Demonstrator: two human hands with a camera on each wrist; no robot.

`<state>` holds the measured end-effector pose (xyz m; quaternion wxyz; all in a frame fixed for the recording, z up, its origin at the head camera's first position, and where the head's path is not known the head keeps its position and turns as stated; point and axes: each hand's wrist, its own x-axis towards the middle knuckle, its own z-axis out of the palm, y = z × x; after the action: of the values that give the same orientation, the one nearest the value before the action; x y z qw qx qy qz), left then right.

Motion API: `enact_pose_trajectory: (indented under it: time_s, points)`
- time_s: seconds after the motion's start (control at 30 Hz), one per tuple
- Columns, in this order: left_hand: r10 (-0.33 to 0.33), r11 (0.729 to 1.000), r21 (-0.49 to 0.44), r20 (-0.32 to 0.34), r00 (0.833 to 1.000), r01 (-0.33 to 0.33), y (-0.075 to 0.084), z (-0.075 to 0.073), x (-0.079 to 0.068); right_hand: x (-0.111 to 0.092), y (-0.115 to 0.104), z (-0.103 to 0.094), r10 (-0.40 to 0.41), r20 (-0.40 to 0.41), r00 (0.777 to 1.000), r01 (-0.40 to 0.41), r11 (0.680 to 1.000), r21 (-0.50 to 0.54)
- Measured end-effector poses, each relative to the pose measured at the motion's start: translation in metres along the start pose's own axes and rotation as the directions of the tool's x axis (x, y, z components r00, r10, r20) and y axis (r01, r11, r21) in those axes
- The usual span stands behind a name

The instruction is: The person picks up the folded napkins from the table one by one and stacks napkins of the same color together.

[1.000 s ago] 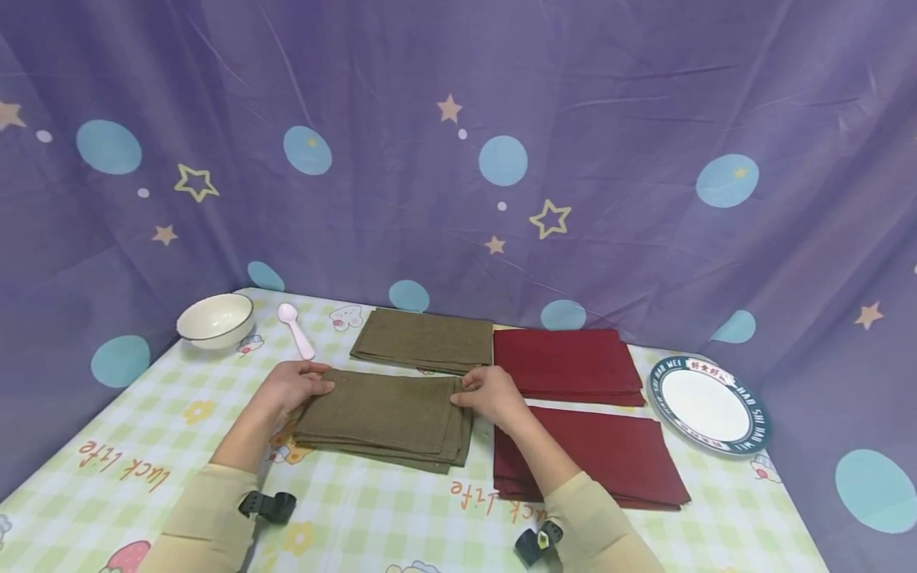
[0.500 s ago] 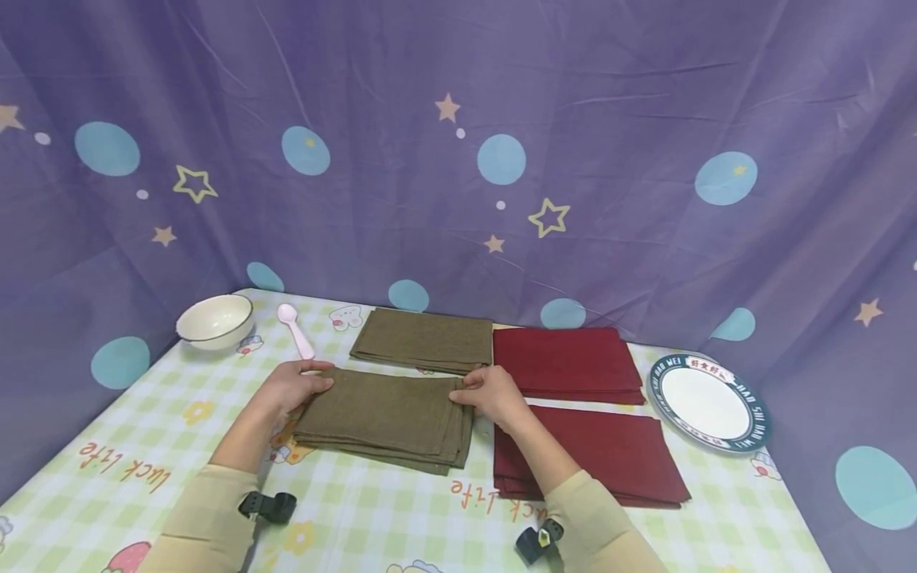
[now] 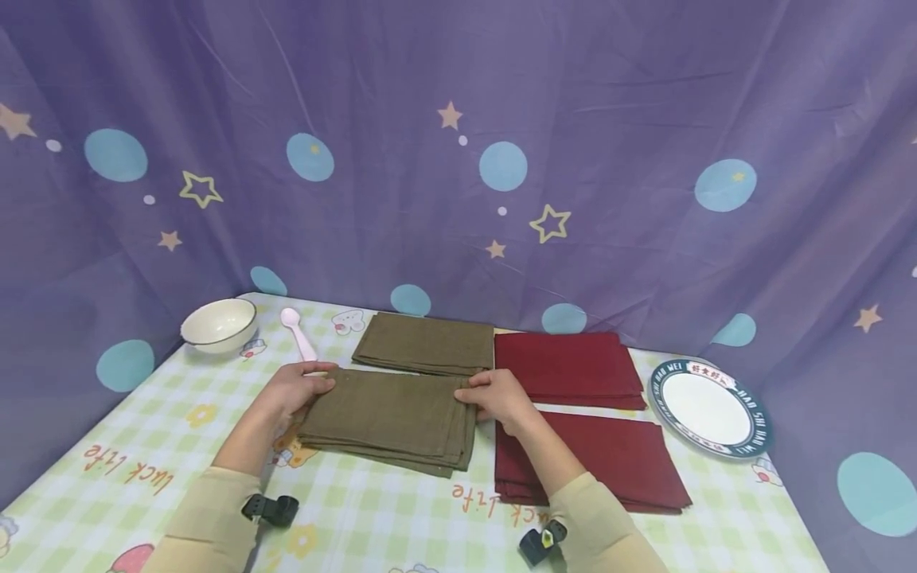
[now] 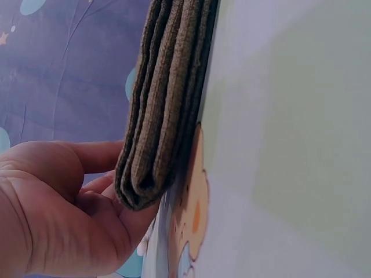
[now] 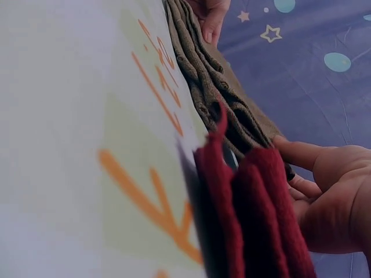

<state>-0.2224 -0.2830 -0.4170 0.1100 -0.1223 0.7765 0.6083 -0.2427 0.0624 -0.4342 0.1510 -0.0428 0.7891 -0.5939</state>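
A folded olive-brown cloth (image 3: 387, 410), several layers thick, lies on the table in front of the person. My left hand (image 3: 294, 388) pinches its far left corner, thumb on top. At the far right corner, my right hand (image 3: 496, 396) holds it the same way, with thumb over the top layer. The left wrist view shows the cloth's layered fold (image 4: 162, 104) between the thumb and the fingers beneath. In the right wrist view the right hand (image 5: 333, 185) grips the cloth's end (image 5: 232, 104), partly behind a red cloth edge (image 5: 261, 202).
A second folded brown cloth (image 3: 430, 342) lies just beyond. Two folded red cloths, a far one (image 3: 562, 366) and a near one (image 3: 609, 454), lie to the right, the near one under the right forearm. A plate (image 3: 705, 406) stands far right; a bowl (image 3: 220, 326) and pink spoon (image 3: 298, 334) sit back left.
Both hands keep their hold on the near brown cloth, which stays in place. The head view has shifted slightly, so everything appears a little lower.
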Motion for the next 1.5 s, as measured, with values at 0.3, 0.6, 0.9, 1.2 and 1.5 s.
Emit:
enact_pose_trajectory:
  time_s: [0.3, 0.6, 0.9, 1.2, 1.5]
  points:
    - [0.044, 0.999, 0.010, 0.013, 0.999, -0.044, 0.004, 0.002, 0.005, 0.004, 0.001, -0.007, 0.006, -0.008, 1.000, -0.005, 0.997, 0.076]
    - [0.085, 0.996, 0.020, -0.006, 0.996, -0.084, 0.011, 0.006, 0.018, 0.014, 0.002, -0.015, 0.008, -0.012, 1.000, -0.007, 0.996, 0.088]
    - [0.119, 0.992, 0.033, 0.010, 0.993, -0.119, 0.022, 0.011, 0.030, 0.022, -0.001, -0.026, 0.040, -0.015, 0.999, -0.038, 0.990, 0.136]
    - [0.137, 0.991, 0.015, 0.006, 0.991, -0.137, 0.029, 0.019, 0.040, 0.031, -0.004, -0.036, 0.058, -0.011, 0.998, -0.056, 0.987, 0.153]
    - [0.137, 0.990, -0.044, -0.005, 0.991, -0.137, 0.036, 0.025, 0.053, 0.043, -0.011, -0.047, 0.057, -0.007, 0.998, -0.055, 0.987, 0.154]
